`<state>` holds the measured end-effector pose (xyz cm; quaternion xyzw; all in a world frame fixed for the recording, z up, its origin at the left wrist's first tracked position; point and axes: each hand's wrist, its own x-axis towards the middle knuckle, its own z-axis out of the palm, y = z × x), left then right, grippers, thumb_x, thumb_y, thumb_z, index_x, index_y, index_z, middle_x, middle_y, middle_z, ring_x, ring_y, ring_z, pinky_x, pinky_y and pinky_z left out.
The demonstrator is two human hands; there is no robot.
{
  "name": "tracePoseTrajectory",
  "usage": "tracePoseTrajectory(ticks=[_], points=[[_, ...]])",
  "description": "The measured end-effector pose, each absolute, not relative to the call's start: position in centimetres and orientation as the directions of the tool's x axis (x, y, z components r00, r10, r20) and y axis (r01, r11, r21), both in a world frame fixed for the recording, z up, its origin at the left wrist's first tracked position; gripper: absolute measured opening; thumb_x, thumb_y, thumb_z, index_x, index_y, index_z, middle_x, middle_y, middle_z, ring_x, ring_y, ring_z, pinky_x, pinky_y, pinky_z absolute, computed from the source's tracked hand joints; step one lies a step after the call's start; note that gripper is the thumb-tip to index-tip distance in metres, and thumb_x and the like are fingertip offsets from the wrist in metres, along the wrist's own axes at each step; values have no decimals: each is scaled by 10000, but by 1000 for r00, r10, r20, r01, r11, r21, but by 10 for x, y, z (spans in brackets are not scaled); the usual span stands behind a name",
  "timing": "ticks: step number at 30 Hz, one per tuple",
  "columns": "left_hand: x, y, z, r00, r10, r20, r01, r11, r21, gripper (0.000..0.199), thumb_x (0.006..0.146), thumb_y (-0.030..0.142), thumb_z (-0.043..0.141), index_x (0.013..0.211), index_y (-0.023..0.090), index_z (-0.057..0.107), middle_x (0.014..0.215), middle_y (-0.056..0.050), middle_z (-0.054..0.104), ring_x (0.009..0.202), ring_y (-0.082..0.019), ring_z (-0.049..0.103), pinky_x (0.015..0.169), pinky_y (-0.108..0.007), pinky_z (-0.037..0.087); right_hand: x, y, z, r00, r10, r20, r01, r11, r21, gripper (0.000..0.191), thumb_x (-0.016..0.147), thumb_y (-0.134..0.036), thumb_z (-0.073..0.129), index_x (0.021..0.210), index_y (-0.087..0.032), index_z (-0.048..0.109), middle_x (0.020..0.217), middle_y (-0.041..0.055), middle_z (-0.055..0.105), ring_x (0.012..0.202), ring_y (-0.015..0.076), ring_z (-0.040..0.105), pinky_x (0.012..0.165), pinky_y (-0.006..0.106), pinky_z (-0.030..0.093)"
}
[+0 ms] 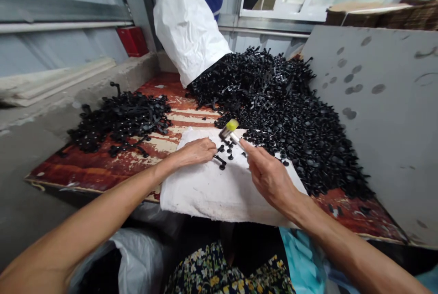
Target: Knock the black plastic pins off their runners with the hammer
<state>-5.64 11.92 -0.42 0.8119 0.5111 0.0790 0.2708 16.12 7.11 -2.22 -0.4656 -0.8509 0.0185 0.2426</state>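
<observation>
My right hand (268,173) is wrapped round the handle of a small hammer (229,129) with a yellow face on its head. The hammer's head is slightly blurred, just above a white cloth (205,193) on the table. On the cloth, my left hand (198,150) pinches a black plastic piece (220,162) with round knobs; part of it is hidden by the fingers. Several small black mushroom-shaped parts (230,156) lie loose on the cloth between the two hands.
A large heap of black parts (280,102) covers the back and right, spilling from a white sack (191,25). Another black pile (119,118) sits left on the worn red tabletop (89,166). A grey board (383,79) borders the right; an open white bag (137,253) stands below.
</observation>
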Motion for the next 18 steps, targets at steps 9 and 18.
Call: tracePoseTrajectory(ticks=[9, 18], points=[[-58, 124, -7, 466, 870, -160, 801, -339, 493, 274, 810, 182, 385, 538, 188, 354, 539, 27, 378, 533, -103, 365, 520, -244, 263, 159, 69, -18, -382, 891, 245, 813, 450, -370, 591, 854, -64, 386, 1424, -194, 471, 938, 88, 598, 670, 174, 572, 622, 286, 450], [-83, 136, -16, 499, 846, 188, 781, -533, 325, 350, 931, 317, 343, 688, 201, 567, 662, 46, 642, 656, -139, 567, 642, -256, 457, 178, 61, 1, -215, 975, 60, 433, 150, -889, 289, 855, -179, 501, 1120, -233, 602, 683, -47, 523, 597, 123, 510, 579, 235, 450]])
